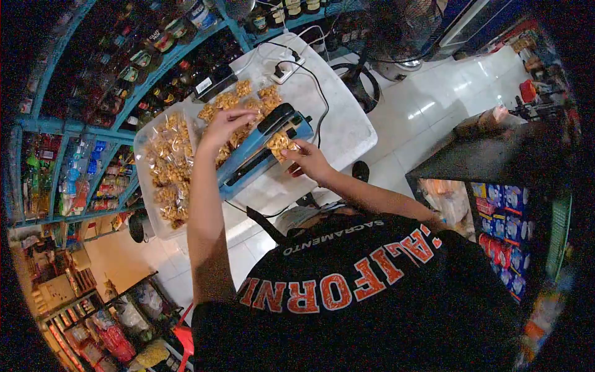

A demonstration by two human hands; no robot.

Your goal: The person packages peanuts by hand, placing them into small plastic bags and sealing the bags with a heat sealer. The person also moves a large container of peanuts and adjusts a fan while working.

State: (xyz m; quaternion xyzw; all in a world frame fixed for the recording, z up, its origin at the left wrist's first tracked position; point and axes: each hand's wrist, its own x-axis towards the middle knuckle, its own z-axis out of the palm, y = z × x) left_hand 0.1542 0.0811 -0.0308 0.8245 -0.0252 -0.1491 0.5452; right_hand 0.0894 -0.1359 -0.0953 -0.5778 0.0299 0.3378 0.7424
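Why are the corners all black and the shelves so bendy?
Head view: the fisheye lens curves the blue shelves and blackens the corners; white glare sits on the floor tiles; the snack bag in the right hand looks sharp, the edges blurry and dim.

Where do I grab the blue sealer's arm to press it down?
Probably the black handle at the sealer's far end, from above: the arm is long and narrow, so the end gives leverage, and the right hand holds a snack packet at its near side.
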